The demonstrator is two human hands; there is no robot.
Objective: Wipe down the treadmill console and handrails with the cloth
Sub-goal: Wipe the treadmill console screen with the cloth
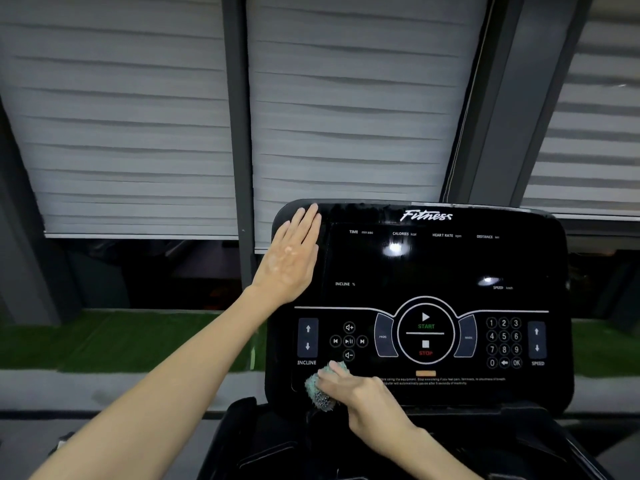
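Head view: right hand (360,393) grips the bunched teal cloth (320,388), pressing it on the console (433,258) at its lower-left corner, under the INCLINE keys (307,337). Left hand (292,258) lies flat with fingers straight, steadying the upper-left edge. Best wiped in overlapping passes, lightly over buttons. Cloth looks nubby, crumpled.

The scene is dim and cool-toned. Two white glare spots sit on the glossy console (433,265) just right of the left hand (289,261), whose back also shines faintly. The window posts (237,133) above that hand lean and bow toward the frame edges, and everything looks slightly soft.
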